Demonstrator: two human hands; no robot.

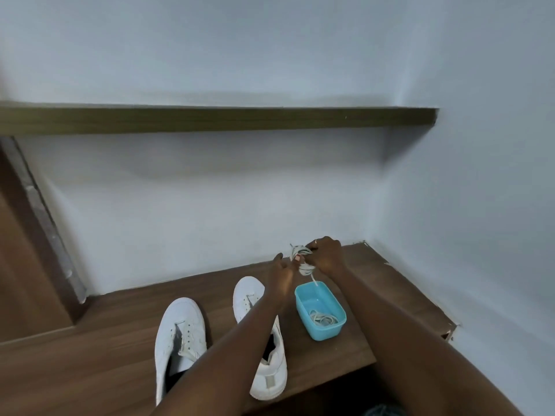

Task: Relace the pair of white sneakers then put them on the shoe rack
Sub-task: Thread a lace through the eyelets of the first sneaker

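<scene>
Nearest, by the front edge of the wooden tabletop [330, 355], the left white sneaker [180, 334] lies toe pointing away. Its tongue is pulled loose and its eyelets look empty. Beside it to the right the second white sneaker [247, 292] lies the same way, partly crossed by the left forearm, and it too looks unlaced.

Right of the pair stands a blue plastic container [324, 333] with a loose lace [324, 318] curled in its bottom.

Above the container's far end, both hands work a coiled lace [301, 253]. The right hand [329, 256] has its fingers curled round the coil. The left hand [282, 271] appears to pinch it from the other side, one finger left straight. A free end [313, 277] hangs down to the container's rim.

Farther off, a wooden wall shelf [210, 120] runs along the wall. Whether this is the shoe rack cannot be told.

The step in hand looks like undoing the coil, so relacing has not begun. The next move calls for shaking the lace out straight, finding a tip and feeding it through the lowest eyelets of one sneaker.
</scene>
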